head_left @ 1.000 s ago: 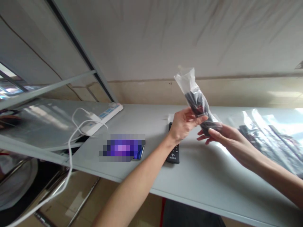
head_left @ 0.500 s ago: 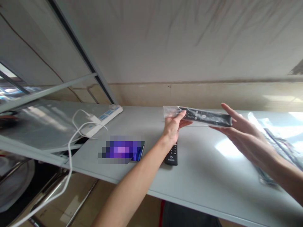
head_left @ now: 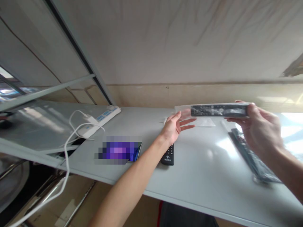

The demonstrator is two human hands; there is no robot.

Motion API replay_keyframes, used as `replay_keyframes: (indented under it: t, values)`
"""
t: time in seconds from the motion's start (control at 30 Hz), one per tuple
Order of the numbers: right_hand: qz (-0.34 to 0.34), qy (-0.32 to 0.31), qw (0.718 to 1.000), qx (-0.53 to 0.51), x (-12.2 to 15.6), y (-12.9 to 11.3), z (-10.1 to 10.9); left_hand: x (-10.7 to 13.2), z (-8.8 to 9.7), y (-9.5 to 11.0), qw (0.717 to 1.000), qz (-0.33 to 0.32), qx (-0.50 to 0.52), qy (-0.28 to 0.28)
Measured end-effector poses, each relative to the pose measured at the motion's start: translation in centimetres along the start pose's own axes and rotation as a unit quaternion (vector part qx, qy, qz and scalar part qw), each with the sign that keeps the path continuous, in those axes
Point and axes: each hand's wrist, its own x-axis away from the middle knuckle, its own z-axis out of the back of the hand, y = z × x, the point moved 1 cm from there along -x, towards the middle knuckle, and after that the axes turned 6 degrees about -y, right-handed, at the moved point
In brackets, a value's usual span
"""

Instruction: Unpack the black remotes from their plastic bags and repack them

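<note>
My right hand [head_left: 259, 132] grips one end of a black remote control in a clear plastic bag [head_left: 217, 110], held level above the white table [head_left: 201, 176]. My left hand [head_left: 175, 126] is at the bag's open left end, fingers spread, with the thumb touching the plastic. Beneath my left wrist a second black remote [head_left: 168, 154] lies bare on the table. A flat empty clear bag [head_left: 203, 122] lies on the table under the held one.
A phone [head_left: 132, 153] lies left of the bare remote. A white power strip [head_left: 100, 119] with a white cable [head_left: 68, 148] sits at the back left. More bagged remotes [head_left: 254, 159] lie at the right. A metal shelf frame [head_left: 47, 91] stands to the left.
The bagged remote went from upright to level, then shifted right. My right hand closed round its right end, and my left hand loosened to spread fingers at the left end.
</note>
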Motion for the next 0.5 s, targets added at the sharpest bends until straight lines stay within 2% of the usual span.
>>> replay_keyframes:
  t: [0.1,0.23,0.37,0.5]
  values:
    - [0.053,-0.020,0.996,0.068,-1.1,-1.3,-0.8,0.0,-0.1,0.1,1.000,-0.005,-0.007,0.007]
    - [0.115,-0.091,0.980,0.133,-2.8,-4.0,-2.9,0.0,-0.1,0.2,0.999,-0.025,-0.031,0.020]
    - [0.185,-0.164,0.946,0.210,-3.8,-7.4,-5.4,0.1,-0.1,0.2,1.000,-0.014,-0.028,-0.001]
    - [0.243,-0.165,0.922,0.252,-4.5,-10.3,-6.9,0.4,-0.3,0.3,0.996,0.014,-0.070,-0.059]
